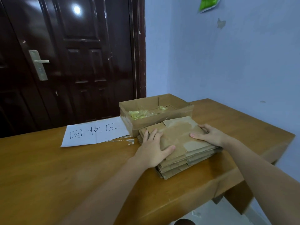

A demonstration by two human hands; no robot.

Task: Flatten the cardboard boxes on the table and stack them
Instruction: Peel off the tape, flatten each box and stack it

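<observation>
Now both hands' fingers (152, 135) lie flat atop the flattened stack (180, 146).

left hand (152, 150) and right hand (209, 135) both flat, fingers extended.

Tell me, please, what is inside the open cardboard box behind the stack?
The open box holds crumpled yellowish tape or plastic and clear film. Its near wall hides the rest of the floor.

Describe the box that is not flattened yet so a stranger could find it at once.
On the wooden table by the dark door, look behind the stack of flattened cardboard, beside the white paper sign. The open cardboard box alone stands with walls up and holds yellowish scraps.
</observation>
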